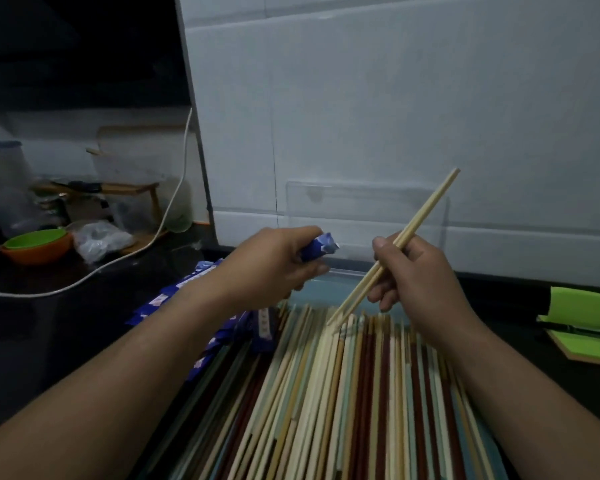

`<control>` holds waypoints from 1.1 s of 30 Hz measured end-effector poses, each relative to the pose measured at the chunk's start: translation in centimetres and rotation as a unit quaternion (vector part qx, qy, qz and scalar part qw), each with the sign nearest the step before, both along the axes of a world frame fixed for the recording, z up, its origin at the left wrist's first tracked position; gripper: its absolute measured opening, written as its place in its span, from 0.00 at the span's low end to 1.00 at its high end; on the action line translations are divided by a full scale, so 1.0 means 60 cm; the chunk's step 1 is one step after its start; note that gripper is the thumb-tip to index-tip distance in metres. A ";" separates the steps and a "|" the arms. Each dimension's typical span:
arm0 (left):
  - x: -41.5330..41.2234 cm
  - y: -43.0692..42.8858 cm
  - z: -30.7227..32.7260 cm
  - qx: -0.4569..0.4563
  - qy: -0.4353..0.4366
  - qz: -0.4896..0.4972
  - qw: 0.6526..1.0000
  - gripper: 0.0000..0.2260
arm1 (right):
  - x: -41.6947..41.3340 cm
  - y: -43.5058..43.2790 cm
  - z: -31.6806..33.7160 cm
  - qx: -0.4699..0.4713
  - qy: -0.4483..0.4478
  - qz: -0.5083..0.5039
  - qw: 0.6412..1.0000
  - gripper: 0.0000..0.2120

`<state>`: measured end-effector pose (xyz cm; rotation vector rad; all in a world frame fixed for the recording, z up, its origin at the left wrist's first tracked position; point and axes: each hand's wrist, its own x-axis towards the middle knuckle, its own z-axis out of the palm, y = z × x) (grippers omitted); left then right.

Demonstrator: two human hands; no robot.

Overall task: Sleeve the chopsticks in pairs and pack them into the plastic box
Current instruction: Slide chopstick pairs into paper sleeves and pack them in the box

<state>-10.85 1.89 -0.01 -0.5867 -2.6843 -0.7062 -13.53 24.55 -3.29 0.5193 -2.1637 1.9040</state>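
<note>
My left hand (274, 265) grips a blue paper sleeve (321, 248), its open white end pointing right. My right hand (416, 271) pinches a pair of pale wooden chopsticks (426, 209), held on a slant with the thick ends up right and the tips down left over the pile. The sleeve's mouth and the chopsticks are apart. A wide pile of loose chopsticks (343, 393) in cream, brown and pale green lies below both hands. A clear plastic box (364, 202) stands behind the hands against the white wall.
A stack of blue sleeves (187, 289) lies left of the pile, partly under my left forearm. Orange and green bowls (37, 247), a plastic bag (101, 239) and a white cable (125, 258) sit at the left on the dark counter. A green notebook (582, 320) lies at the right.
</note>
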 end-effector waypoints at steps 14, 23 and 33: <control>-0.014 -0.028 -0.072 0.033 0.013 -0.059 0.998 0.10 | 0.000 0.008 0.017 -0.110 0.034 -0.038 0.993 0.12; -0.012 -0.023 -0.083 0.043 0.009 -0.053 0.998 0.12 | -0.002 -0.001 0.018 -0.188 0.033 -0.032 0.981 0.10; -0.016 -0.016 -0.089 0.058 0.026 -0.044 0.997 0.15 | 0.003 -0.025 0.003 -0.149 0.017 0.002 0.989 0.08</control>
